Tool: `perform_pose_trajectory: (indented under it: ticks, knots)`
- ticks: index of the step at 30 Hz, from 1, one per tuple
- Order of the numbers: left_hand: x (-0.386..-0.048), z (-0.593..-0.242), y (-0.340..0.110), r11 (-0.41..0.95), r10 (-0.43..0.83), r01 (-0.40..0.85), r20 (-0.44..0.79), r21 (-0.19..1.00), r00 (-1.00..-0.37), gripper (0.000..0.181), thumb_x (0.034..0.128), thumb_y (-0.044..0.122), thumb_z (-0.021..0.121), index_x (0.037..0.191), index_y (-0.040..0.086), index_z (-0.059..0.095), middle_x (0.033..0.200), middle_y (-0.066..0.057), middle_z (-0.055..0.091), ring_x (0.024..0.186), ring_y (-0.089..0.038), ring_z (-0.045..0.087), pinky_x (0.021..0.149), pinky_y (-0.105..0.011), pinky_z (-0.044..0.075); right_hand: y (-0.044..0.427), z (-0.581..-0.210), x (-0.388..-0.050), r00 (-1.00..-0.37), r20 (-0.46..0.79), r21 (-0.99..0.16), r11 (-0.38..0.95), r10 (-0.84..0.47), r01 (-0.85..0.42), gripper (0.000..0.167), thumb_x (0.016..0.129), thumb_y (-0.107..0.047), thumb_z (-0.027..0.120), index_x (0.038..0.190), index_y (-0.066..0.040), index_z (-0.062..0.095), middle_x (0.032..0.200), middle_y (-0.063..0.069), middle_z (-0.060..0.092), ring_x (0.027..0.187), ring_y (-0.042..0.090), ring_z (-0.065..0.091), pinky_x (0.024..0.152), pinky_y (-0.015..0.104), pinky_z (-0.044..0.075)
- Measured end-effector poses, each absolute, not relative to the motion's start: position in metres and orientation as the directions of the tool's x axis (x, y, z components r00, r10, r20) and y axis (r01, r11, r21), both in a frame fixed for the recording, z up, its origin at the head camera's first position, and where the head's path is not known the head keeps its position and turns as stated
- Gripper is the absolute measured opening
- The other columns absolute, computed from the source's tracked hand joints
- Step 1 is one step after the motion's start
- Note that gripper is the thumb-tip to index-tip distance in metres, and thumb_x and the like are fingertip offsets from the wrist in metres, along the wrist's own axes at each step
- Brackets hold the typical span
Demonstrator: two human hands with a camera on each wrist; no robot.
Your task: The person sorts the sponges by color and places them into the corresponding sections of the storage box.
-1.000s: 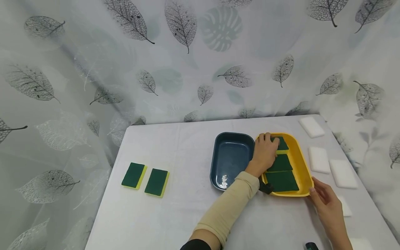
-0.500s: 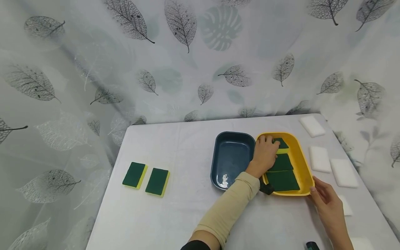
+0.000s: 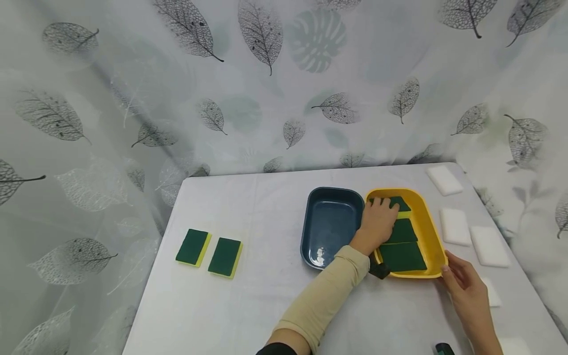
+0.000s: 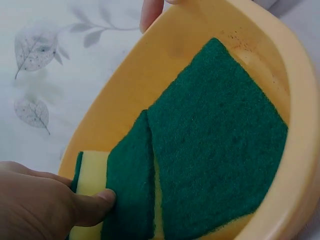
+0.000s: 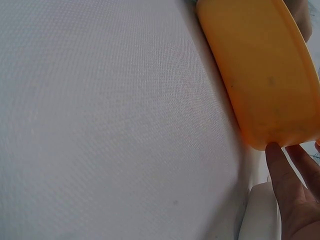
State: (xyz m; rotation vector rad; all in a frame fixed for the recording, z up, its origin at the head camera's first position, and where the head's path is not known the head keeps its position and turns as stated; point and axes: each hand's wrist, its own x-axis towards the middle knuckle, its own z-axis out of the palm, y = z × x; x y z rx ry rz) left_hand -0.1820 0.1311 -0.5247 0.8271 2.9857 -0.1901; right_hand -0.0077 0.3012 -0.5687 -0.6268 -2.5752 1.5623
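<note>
Left fingers (image 4: 95, 205) grip foam sponge (image 4: 93, 171) in smooth, round-cornered tray (image 4: 301, 95).

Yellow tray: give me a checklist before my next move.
1. Yellow tray steadied: ok, the right hand holds its near right corner.
2. Far sponge gripped: ok, the left hand appears to pinch it.
3. Far sponge lying flat: cannot tell, the hand covers part of it.
4. Both left-side sponges inside the tray: not ok, they lie on the table.
5. White pads outside the tray: ok, those in view lie to its right.
</note>
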Motion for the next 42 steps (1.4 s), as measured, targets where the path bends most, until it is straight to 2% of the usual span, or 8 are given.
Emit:
perform_pose_trajectory:
  ticks: [9,13,19,30,42]
  knots:
    - [-0.174,-0.526,0.125,0.831,0.544,0.548,-0.062,-0.099,-0.837,0.051,0.1074,0.044,0.054,0.156,0.035,0.042,0.151,0.011,0.051,0.133,-0.011,0.051,0.110,-0.028,0.047,0.301,-0.573,-0.007,-0.907,-0.170,-0.857,0.396,0.386,0.330,0.054,0.109,-0.032,0.054,0.159,-0.015,0.041,0.166,0.007,0.043,0.110,-0.025,0.045,0.080,0.000,0.049]
    - [-0.168,-0.523,0.116,0.821,0.569,0.569,-0.015,-0.049,-0.822,0.050,0.1076,0.041,0.055,0.156,0.031,0.045,0.151,0.009,0.052,0.135,-0.012,0.051,0.112,-0.028,0.047,0.302,-0.574,-0.007,-0.910,-0.168,-0.859,0.396,0.380,0.324,0.055,0.109,-0.033,0.055,0.159,-0.017,0.041,0.166,0.007,0.043,0.111,-0.024,0.045,0.080,0.000,0.049]
    - [-0.156,-0.513,0.094,0.819,0.568,0.572,0.069,0.052,-0.820,0.052,0.1061,0.038,0.060,0.156,0.028,0.048,0.154,0.007,0.054,0.141,-0.012,0.051,0.112,-0.028,0.048,0.302,-0.572,-0.009,-0.907,-0.180,-0.847,0.410,0.380,0.340,0.055,0.109,-0.035,0.053,0.159,-0.017,0.041,0.168,0.004,0.041,0.125,-0.014,0.051,0.081,-0.001,0.048]
    - [-0.126,-0.490,0.040,0.844,0.470,0.514,0.252,0.154,-0.846,0.048,0.1044,0.035,0.065,0.150,0.022,0.056,0.149,0.004,0.059,0.139,-0.015,0.056,0.113,-0.031,0.049,0.302,-0.567,-0.009,-0.907,-0.183,-0.863,0.380,0.380,0.334,0.054,0.109,-0.031,0.054,0.159,-0.016,0.041,0.167,0.000,0.042,0.113,-0.024,0.045,0.080,-0.001,0.048]
    - [-0.100,-0.499,-0.021,0.879,0.252,0.411,0.497,0.241,-0.830,0.049,0.1001,0.031,0.072,0.145,0.016,0.060,0.142,-0.002,0.065,0.131,-0.021,0.060,0.108,-0.039,0.051,0.302,-0.566,-0.009,-0.907,-0.188,-0.860,0.382,0.378,0.338,0.055,0.109,-0.031,0.055,0.160,-0.015,0.040,0.167,0.004,0.042,0.111,-0.025,0.045,0.080,-0.001,0.048]
